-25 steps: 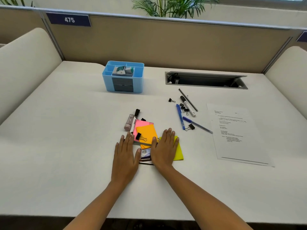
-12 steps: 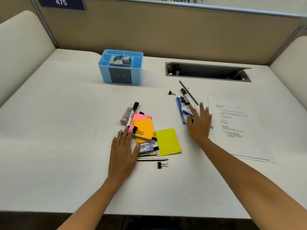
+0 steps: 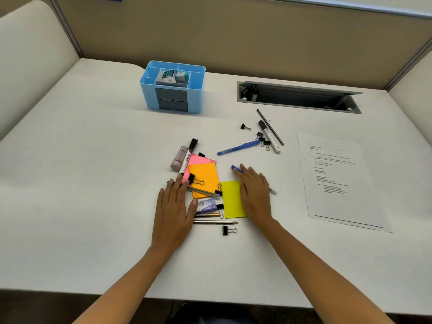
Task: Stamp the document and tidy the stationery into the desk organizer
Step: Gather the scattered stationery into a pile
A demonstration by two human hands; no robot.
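Fingers (image 3: 243,173) of right hand (image 3: 256,192) flat, spread over blue pen (image 3: 235,168), w/ organizer (image 3: 149,90) well beyond.

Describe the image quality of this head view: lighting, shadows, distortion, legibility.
Head view: even, soft light, faint shadows under the hands; wide-angle bending curves the desk edges; the printed document text is too small to read; no strong glare.
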